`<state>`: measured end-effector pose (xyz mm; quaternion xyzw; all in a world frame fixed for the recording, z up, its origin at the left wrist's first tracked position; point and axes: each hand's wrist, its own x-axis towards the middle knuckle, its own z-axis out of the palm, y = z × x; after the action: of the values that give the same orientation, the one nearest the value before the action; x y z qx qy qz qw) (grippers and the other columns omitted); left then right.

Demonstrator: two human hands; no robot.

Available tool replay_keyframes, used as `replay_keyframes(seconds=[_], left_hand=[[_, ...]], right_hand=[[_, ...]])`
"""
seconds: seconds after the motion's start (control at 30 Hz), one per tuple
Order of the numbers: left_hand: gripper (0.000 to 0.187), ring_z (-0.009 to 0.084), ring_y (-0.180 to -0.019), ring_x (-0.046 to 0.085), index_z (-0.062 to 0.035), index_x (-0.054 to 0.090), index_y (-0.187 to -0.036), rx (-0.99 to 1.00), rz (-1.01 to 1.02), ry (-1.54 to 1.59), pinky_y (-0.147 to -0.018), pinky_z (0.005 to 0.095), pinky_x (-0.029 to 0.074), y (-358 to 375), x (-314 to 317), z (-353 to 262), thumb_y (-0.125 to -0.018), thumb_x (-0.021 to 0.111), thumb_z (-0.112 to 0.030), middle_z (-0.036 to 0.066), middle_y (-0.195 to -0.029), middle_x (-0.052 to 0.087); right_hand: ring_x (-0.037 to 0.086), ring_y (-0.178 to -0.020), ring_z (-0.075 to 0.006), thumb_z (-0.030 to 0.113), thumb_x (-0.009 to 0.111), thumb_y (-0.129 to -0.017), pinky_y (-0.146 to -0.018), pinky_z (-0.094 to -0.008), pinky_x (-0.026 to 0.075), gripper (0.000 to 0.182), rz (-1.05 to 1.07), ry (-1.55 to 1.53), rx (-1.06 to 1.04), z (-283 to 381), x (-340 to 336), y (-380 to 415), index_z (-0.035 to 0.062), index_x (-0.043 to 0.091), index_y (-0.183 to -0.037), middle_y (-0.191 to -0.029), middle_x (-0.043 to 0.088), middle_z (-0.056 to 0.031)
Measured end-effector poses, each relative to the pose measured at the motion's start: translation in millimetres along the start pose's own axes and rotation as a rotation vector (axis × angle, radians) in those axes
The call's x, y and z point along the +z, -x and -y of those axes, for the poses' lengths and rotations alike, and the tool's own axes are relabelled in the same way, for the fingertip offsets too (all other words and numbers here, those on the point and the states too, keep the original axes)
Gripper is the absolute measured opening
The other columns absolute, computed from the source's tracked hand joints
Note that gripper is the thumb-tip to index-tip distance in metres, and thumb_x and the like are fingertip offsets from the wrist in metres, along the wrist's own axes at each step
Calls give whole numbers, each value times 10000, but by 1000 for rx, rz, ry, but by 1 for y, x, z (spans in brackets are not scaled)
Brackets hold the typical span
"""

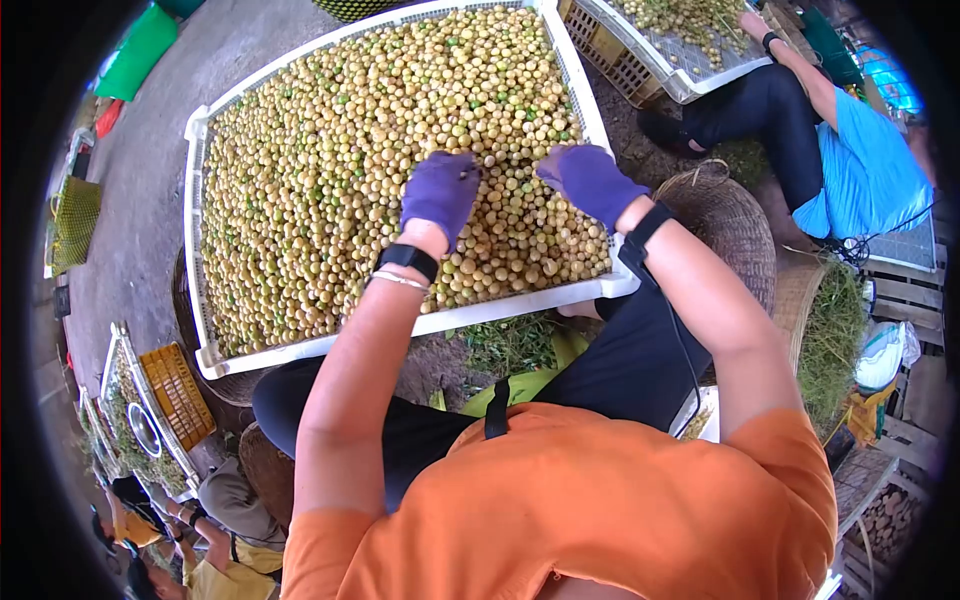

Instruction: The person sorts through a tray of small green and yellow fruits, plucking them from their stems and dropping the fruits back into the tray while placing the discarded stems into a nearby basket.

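Note:
A large white mesh tray [430, 321] is in front of me, filled with small round yellow-green fruits [330, 190] and a few greener bits. My left hand [440, 195], in a purple glove, is low over the fruits right of the tray's middle. Its fingers are curled, and what they hold, if anything, is hidden. To the right, near the tray's side, my right hand [595, 185] wears a matching glove. Its fingers bend inward toward the left hand, with their tips down at the fruits. A gap of fruit lies between the two hands.
A woven basket [725, 220] stands by my right arm. Beyond it, a person in a blue shirt [875, 165] sits at another white tray [690, 85]. At lower left, people in yellow sit near more trays and a yellow crate [176, 395]. Cut grass [835, 340] lies at right.

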<state>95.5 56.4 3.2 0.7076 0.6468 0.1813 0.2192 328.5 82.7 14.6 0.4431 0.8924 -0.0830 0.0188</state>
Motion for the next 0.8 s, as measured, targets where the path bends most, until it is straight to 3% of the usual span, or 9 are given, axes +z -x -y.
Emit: replay_keyframes(seconds=[0.13,0.27,0.4,0.43,0.53,0.6,0.63,0.73,0.8], left_hand=[[211,283,-997,618,-159,713,-968,147,133,-138,-842,380,502,-13,31,-37,-870,578,-288,105,-1033,646],[255,324,-898,647,-186,715,-951,145,195,-331,-776,421,520,-15,53,-39,-855,574,-375,142,-991,636],[220,315,-928,630,-153,711,-928,160,248,-346,-808,407,511,-5,45,-32,-847,607,-328,134,-1008,615],[219,313,-954,616,-140,701,-946,188,268,-343,-819,409,506,-1,36,-33,-845,619,-316,135,-1027,597],[261,312,-952,617,-136,681,-1000,172,294,-384,-813,415,504,4,21,-39,-860,606,-343,145,-1037,597],[280,314,-916,623,-133,673,-1004,141,237,-356,-806,421,501,-2,24,-42,-850,624,-362,147,-978,616],[286,300,-929,620,-128,667,-1016,177,188,-272,-802,413,497,-5,25,-45,-851,621,-357,126,-988,618],[267,285,-948,613,-136,654,-1057,326,22,-139,-809,408,493,-26,43,-58,-842,617,-291,100,-1000,620],[244,311,-949,605,-118,665,-1010,402,43,-161,-827,411,490,-43,56,-64,-837,644,-289,111,-1048,615]], right_hand=[[669,-692,-288,138,558,-810,-610,-430,506,122,-62,257,-18,9,28,-8,62,654,-814,-729,647,-126],[679,-682,-272,108,551,-794,-611,-432,514,125,-77,246,-23,20,37,-3,68,669,-785,-743,668,-120],[675,-725,-299,143,562,-814,-660,-439,519,139,72,112,0,30,26,8,69,678,-836,-774,669,-118],[658,-772,-312,176,594,-814,-697,-419,504,137,35,6,-116,24,20,12,60,656,-854,-775,648,-141],[655,-847,-319,248,586,-858,-745,-428,510,196,-74,-581,38,-8,-5,13,76,672,-899,-881,667,-144],[650,-855,-315,293,584,-872,-759,-428,505,227,-169,-404,227,-27,-19,12,80,661,-884,-881,663,-140],[651,-816,-320,295,592,-861,-725,-424,513,219,-162,-134,180,-39,-20,10,88,660,-879,-858,658,-130],[660,-772,-297,251,611,-835,-682,-422,516,162,-120,85,109,-51,-4,8,103,670,-864,-833,658,-109],[673,-737,-248,164,607,-793,-616,-397,513,93,-18,361,106,-44,12,-2,112,683,-807,-793,658,-77]])
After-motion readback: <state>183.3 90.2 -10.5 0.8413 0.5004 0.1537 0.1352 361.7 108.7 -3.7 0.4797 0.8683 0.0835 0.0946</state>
